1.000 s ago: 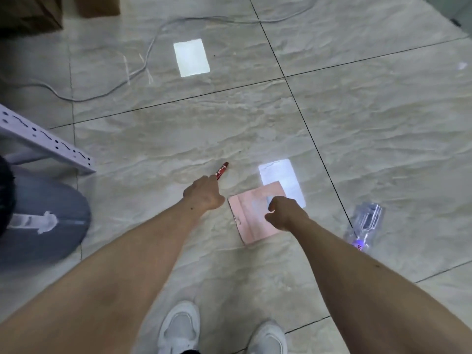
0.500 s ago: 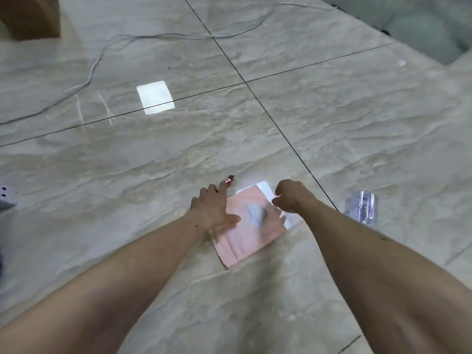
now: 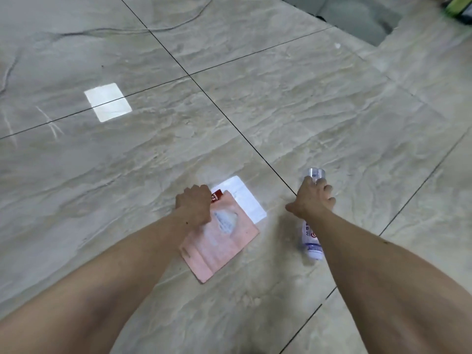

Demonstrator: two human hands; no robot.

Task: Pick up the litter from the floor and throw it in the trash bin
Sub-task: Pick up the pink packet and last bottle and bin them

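A pink paper packet [image 3: 219, 241] hangs low over the tiled floor. My left hand [image 3: 195, 204] is closed on its top corner together with a small red wrapper [image 3: 216, 195]. To the right lies a clear plastic bottle [image 3: 310, 238] with a white label. My right hand [image 3: 313, 199] is wrapped around the bottle's upper part, fingers curled over it; the bottle's clear end [image 3: 315, 172] sticks out beyond the fingers. No trash bin is in view.
Glossy beige marble-pattern tiles with dark grout lines. Bright lamp reflections on the floor [image 3: 108, 102] and beside the packet [image 3: 249, 200]. A grey cable [image 3: 143, 28] runs along the far floor. A dark grey mat or recess [image 3: 357, 16] and a green object [image 3: 459, 5] sit at the top right.
My left hand has closed on the pink packet with the red wrapper and lifted its corner. My right hand left the packet and moved right onto the clear bottle. The view swung right.
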